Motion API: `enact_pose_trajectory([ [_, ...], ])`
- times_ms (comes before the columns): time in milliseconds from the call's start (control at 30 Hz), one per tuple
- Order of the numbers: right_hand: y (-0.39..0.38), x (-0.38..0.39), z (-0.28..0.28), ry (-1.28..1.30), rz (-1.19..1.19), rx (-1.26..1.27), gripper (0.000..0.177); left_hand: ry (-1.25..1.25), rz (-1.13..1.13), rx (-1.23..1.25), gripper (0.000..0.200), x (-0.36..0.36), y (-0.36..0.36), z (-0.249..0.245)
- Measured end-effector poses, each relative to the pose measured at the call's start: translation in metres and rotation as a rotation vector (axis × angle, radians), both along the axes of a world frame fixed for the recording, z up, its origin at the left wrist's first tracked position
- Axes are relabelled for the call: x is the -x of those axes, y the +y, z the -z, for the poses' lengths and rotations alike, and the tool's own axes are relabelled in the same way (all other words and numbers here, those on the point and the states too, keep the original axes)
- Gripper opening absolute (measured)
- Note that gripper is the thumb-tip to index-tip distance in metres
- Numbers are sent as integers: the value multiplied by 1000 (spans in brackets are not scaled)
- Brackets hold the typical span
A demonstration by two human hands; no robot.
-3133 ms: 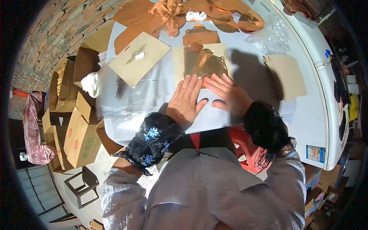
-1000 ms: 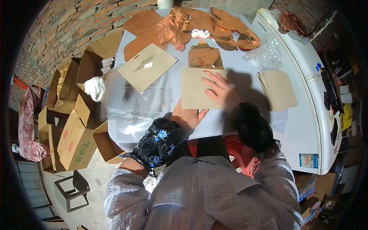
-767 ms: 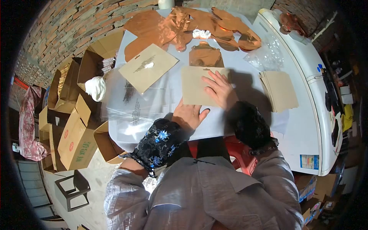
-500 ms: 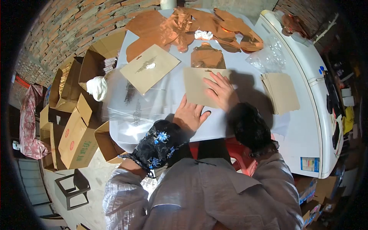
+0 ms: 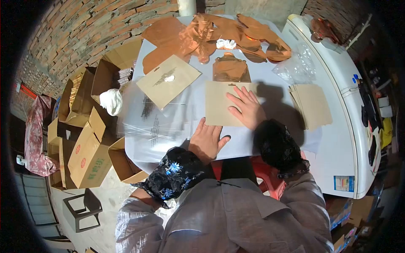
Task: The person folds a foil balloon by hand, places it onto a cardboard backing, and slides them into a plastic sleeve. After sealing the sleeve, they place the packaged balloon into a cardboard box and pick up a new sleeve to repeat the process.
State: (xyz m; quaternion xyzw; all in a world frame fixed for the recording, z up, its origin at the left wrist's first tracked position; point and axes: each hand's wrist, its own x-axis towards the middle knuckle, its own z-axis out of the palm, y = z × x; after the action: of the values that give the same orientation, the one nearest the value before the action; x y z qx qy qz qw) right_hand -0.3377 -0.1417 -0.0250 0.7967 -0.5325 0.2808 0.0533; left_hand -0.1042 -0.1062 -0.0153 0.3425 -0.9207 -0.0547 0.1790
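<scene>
A beige card [image 5: 217, 101] with a hang slot at its top edge lies flat before me. My right hand [image 5: 249, 107] rests on the card's right half, fingers spread. My left hand [image 5: 207, 141] lies palm down at the card's lower left edge, its fingers stretched out and the thumb apart. Just beyond the card is a folded copper-brown fabric piece [image 5: 231, 69]. Left of it, another beige card [image 5: 179, 78] with dark print and a white spot lies at an angle, near a stack of clear plastic bags [image 5: 156, 124].
Copper-brown thin fabric [image 5: 166, 31] spreads across the table's far side. A pile of beige cards [image 5: 314, 105] lies at the right, beside crumpled clear plastic [image 5: 297, 65]. A white fridge [image 5: 337, 156] borders the table. Cardboard boxes [image 5: 95, 158] and a stool [image 5: 82, 211] stand left.
The view has shifted slightly, so the table sits lower in it. Both hands stay at the same card, my right hand slightly lower on it.
</scene>
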Motion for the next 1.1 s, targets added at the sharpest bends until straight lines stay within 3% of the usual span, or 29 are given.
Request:
enact_pose_trajectory([
  [400,9,-2,0,-23,0,-89,49,3,-6,-42,61,-3,2,-6],
  [500,6,-2,-1,-28,0,-93,49,-173,19,-158,49,-14,-5,-45],
  [533,6,-2,-1,-29,3,-95,49,-152,-52,-329,35,-15,-10,-77],
  [567,7,-3,0,-33,8,-99,49,-175,-214,-297,33,-14,-17,-91],
  [700,5,-5,-2,-30,21,-28,48,221,-202,-251,32,-3,-106,-77],
  [833,7,-4,-5,-59,32,-14,48,-53,-338,-196,36,59,-213,-37],
  [933,8,-5,-6,-56,37,-16,48,-106,-338,-192,43,86,-224,-40],
  [1100,10,-6,-11,-64,33,-67,48,-143,-450,-514,44,112,-240,-45],
])
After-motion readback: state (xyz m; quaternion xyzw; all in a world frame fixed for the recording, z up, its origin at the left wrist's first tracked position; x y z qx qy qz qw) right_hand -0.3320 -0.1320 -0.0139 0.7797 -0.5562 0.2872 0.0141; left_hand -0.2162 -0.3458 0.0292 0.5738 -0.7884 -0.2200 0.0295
